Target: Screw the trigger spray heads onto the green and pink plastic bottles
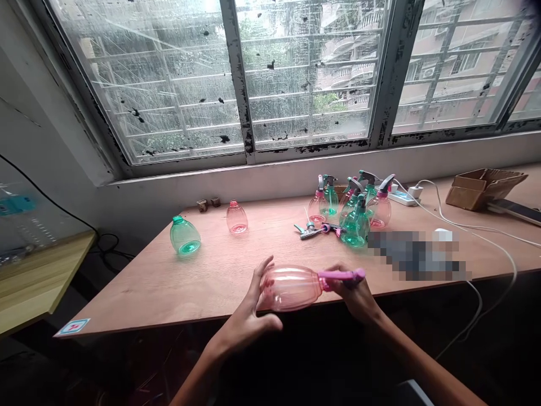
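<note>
A pink see-through spray bottle lies sideways in the air at the table's front edge, its base to the left. My right hand is closed around its pink spray head at the neck. Around the base end, my left hand cups the bottle loosely; its thumb stands away from the wall, and some fingers show through the plastic. Beyond my hands, two loose spray heads lie on the table. A green bottle and a pink bottle, both without heads, stand to the left.
Several pink and green spray bottles with heads stand grouped at the back right of the wooden table. A power strip, white cables and a cardboard box are farther right. A blurred patch covers something dark nearby.
</note>
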`<state>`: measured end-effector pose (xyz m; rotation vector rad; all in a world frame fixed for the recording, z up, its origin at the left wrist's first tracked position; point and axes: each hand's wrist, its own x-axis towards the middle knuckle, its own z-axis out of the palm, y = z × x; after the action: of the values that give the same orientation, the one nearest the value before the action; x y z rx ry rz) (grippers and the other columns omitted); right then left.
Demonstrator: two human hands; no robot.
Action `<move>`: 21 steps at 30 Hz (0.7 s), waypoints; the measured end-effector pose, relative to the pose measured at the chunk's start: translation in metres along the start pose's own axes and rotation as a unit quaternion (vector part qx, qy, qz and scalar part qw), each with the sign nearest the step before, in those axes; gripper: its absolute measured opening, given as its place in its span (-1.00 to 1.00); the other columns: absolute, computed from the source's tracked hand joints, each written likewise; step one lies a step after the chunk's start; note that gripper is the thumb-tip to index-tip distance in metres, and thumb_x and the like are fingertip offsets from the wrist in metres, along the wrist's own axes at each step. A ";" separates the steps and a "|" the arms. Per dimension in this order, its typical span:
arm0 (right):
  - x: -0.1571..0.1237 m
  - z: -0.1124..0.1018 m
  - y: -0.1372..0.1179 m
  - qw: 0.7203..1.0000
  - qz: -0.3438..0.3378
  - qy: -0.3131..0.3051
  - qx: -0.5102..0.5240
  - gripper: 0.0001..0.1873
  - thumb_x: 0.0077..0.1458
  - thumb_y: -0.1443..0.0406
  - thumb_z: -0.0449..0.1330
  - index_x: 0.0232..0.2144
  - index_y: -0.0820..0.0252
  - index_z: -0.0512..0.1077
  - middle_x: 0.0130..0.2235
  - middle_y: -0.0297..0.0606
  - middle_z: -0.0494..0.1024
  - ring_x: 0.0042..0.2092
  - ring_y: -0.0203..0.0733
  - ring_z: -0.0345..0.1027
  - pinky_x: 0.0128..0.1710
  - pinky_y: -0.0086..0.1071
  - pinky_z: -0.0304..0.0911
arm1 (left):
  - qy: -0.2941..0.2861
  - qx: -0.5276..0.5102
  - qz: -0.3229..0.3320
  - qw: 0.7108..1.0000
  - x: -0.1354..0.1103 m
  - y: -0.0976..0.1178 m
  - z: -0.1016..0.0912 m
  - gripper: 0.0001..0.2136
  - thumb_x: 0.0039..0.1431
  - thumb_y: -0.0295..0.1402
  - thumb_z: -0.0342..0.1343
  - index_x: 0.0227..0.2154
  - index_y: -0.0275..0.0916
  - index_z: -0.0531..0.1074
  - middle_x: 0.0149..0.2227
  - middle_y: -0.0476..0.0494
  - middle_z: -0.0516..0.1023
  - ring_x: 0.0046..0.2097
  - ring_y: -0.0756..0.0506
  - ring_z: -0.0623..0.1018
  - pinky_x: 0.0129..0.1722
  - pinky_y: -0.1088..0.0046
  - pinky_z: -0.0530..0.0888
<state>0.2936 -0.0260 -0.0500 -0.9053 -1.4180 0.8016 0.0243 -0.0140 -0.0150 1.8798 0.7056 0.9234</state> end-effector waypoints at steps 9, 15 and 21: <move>-0.036 0.025 -0.014 0.968 -0.190 0.042 -0.156 -0.77 0.02 0.03 0.33 -0.35 -0.01 0.60 -0.49 -0.15 0.65 -0.53 0.02 0.50 -0.51 -0.18 0.39 | 0.139 -0.077 -0.125 0.979 0.004 0.010 0.017 -0.54 0.29 0.04 0.01 -0.05 -0.26 0.46 0.02 -0.28 0.58 0.00 -0.28 0.57 -0.04 0.17 0.53; -0.034 0.036 -0.008 0.993 -0.088 0.067 -0.034 -0.83 0.03 0.12 0.38 -0.36 0.02 0.54 -0.50 -0.24 0.63 -0.53 -0.06 0.48 -0.55 -0.27 0.36 | 0.238 0.044 -0.009 0.970 -0.004 -0.004 0.025 -0.57 0.38 -0.02 -0.15 -0.09 -0.25 0.45 -0.11 -0.23 0.61 -0.15 -0.20 0.58 -0.13 0.24 0.50; -0.030 0.047 -0.019 0.992 0.033 0.074 0.094 -0.72 0.11 0.05 0.32 -0.43 0.10 0.47 -0.55 -0.34 0.47 -0.59 -0.27 0.27 -0.62 -0.40 0.18 | 0.255 0.157 0.077 0.951 -0.010 -0.008 0.021 -0.58 0.40 -0.05 -0.18 -0.02 -0.23 0.42 -0.06 -0.25 0.56 -0.06 -0.22 0.57 -0.06 0.24 0.48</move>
<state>0.2455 -0.0589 -0.0496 -0.8514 -1.1681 0.8850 0.0357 -0.0283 -0.0317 2.0058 1.0745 1.4995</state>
